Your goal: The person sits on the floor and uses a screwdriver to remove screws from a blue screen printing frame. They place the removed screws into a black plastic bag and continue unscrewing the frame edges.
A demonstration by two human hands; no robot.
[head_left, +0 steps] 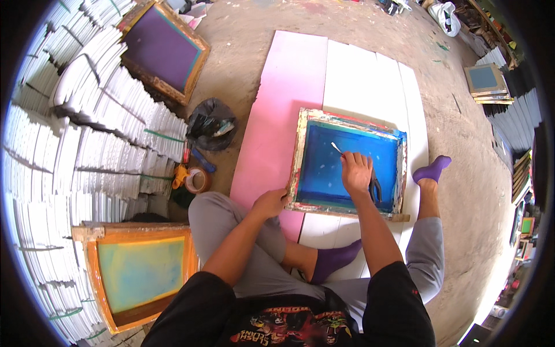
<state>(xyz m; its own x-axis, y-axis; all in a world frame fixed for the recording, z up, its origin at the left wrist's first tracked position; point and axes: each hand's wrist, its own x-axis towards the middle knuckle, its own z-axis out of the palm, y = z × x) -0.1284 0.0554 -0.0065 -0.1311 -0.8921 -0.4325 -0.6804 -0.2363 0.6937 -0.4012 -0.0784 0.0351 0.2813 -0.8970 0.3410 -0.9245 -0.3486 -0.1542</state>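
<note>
Rectangular blue-meshed wooden frame (324,168), probably stiff but delicate-meshed, suits rim holds: left hand (270,203) closure unclear, right hand (357,172) pinching slim white-tipped stick (336,148).

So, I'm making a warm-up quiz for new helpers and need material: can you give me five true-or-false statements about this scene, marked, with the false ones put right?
1. The left hand touches the wooden frame around the blue mesh. True.
2. The right hand is empty. False: it holds a thin, white-tipped stick.
3. A black bag lies farther from the person than the roll of brown tape. True.
4. The tape is to the right of the blue mesh. False: it is to the left.
5. A purple-mesh screen is at the picture's upper left. True.
</note>
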